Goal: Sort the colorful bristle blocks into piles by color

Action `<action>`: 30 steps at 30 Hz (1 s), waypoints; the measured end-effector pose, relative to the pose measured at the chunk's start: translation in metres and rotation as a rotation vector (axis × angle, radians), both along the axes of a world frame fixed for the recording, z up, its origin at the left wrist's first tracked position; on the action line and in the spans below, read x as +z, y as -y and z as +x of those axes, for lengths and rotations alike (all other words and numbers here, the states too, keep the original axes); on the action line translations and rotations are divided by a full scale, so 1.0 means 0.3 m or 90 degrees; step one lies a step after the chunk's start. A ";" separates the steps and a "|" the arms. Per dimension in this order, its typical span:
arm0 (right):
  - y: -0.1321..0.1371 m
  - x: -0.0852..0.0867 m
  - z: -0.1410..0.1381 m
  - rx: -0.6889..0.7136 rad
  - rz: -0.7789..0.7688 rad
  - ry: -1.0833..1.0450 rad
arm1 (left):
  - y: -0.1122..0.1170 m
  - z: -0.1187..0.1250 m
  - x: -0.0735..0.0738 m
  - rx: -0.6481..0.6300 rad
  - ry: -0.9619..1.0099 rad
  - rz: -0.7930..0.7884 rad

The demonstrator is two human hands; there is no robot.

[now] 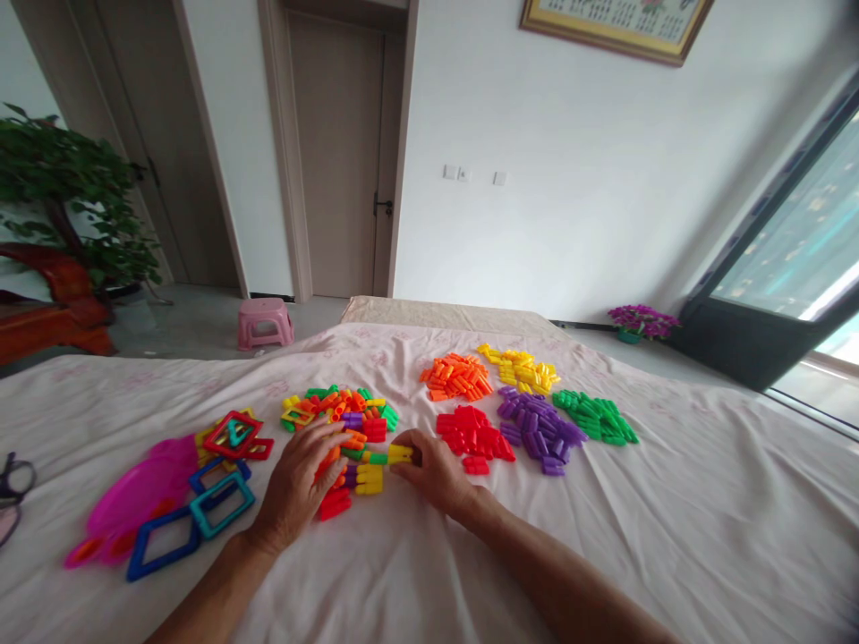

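My left hand (299, 487) is curled at the left of a mixed heap of plastic bullet-shaped building blocks (342, 402), its thumb and fingers around the orange end of some joined blocks (353, 453); its grip is partly hidden. My right hand (436, 474) pinches yellow blocks (401, 453) at the right end of this row. Between and just below the hands lie more joined blocks, including yellow ones (369, 479) and red ones (334, 504).
Right of my hands lie single-colour piles: red (473, 431), orange (457, 377), purple (540, 425), yellow (527, 368) and green (596, 416). At left are a pink plastic piece (144, 487), blue square frames (165, 541) and glasses (19, 480). A cloth (537, 555) covers the surface.
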State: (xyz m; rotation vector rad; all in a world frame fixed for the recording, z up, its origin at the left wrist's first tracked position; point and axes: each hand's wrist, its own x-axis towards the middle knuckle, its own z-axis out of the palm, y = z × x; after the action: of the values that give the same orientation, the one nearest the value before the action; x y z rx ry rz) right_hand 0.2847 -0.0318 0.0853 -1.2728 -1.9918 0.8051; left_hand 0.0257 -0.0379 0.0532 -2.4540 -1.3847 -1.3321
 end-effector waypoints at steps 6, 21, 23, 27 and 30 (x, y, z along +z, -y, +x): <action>0.016 -0.021 -0.043 0.026 -0.005 -0.089 | 0.015 0.064 0.001 -0.046 -0.028 -0.035; -0.072 -0.020 0.056 -0.099 0.058 -0.104 | 0.004 0.054 -0.022 -0.039 0.006 -0.089; -0.096 -0.009 0.095 -0.117 0.033 -0.157 | 0.005 0.050 -0.019 -0.017 0.035 -0.099; -0.142 0.035 0.204 -0.129 -0.023 -0.297 | -0.015 0.012 -0.040 0.077 0.110 -0.106; -0.178 0.054 0.314 -0.187 -0.013 -0.343 | -0.054 -0.039 -0.082 0.142 0.122 -0.103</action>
State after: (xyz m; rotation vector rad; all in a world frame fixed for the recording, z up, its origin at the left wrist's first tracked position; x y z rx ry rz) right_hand 0.3788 0.0216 0.1015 -1.1687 -1.3410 0.9058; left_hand 0.0142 -0.0217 0.0286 -2.2239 -1.8160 -1.4864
